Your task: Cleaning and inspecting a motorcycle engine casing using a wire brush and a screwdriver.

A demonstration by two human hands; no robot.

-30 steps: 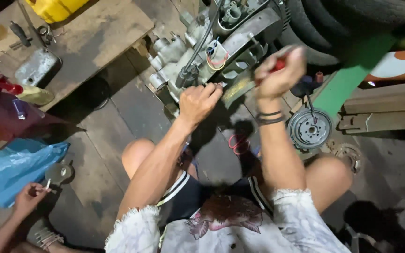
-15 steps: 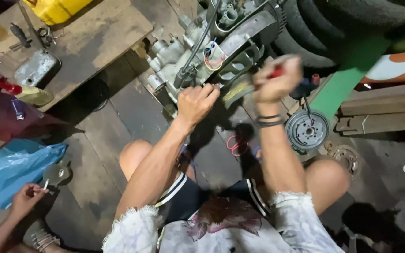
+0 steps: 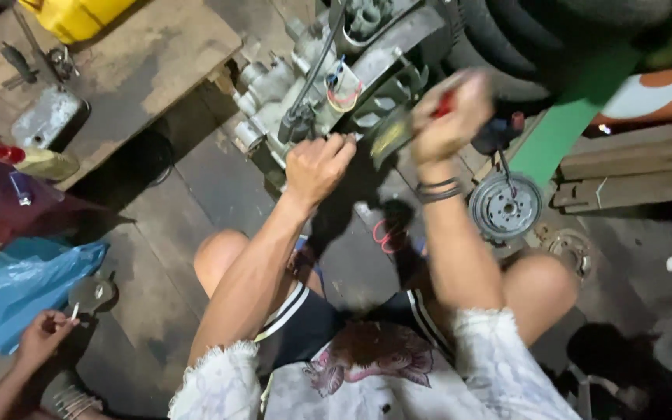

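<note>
My right fingers are clenched around a tool with a red handle, blurred, its tip against the grey engine block in front of my knees. My left fingers are closed in a fist pressed at the block's lower edge; what they grasp, I cannot tell. I judge I am in the middle of loosening or prying a part, and the next move needs steady bracing from the left hand. Both arms reach forward, elbows bent, above the wooden floor. A round metal disc lies just right.
</note>
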